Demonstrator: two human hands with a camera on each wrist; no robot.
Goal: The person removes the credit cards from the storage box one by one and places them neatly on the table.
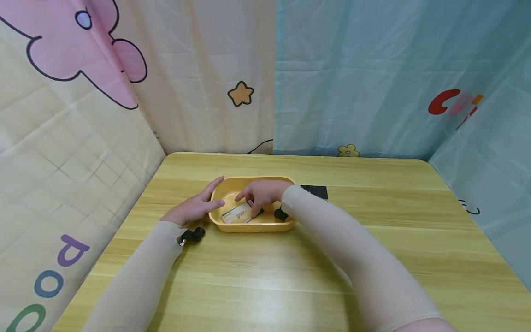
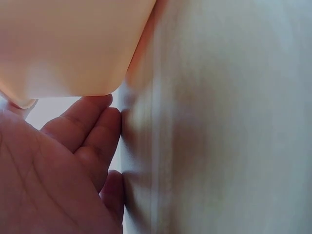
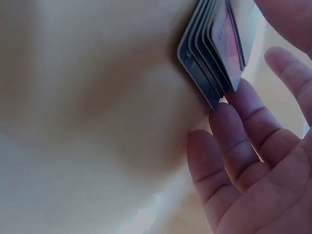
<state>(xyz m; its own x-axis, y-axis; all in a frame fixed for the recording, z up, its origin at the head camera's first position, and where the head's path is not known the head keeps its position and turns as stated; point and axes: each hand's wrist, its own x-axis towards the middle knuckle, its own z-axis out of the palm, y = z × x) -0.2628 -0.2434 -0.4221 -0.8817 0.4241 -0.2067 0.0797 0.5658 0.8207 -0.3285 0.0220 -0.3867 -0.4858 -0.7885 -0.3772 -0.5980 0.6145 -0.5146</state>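
Note:
A yellow plastic basin (image 1: 253, 228) sits on the wooden table, toward its back. My left hand (image 1: 194, 207) holds the basin's left end, thumb over the rim and fingers along the outer wall; in the left wrist view those fingers (image 2: 92, 126) reach past the basin's bottom corner. Inside the basin lies a stack of thin cards (image 3: 209, 53), slightly fanned, with a pale printed card (image 1: 238, 213) on top. Over them, my right hand (image 1: 264, 191) reaches in with its fingers spread. Two of its fingertips (image 3: 226, 117) touch the stack's edge, and its thumb lies over the top card.
A flat black object (image 1: 316, 192) lies on the table right of the basin, partly behind my right forearm. Small black wrist cameras sit at both wrists, the left one (image 1: 194, 234) close to the basin. Printed curtains (image 1: 356, 83) stand behind the table's back edge.

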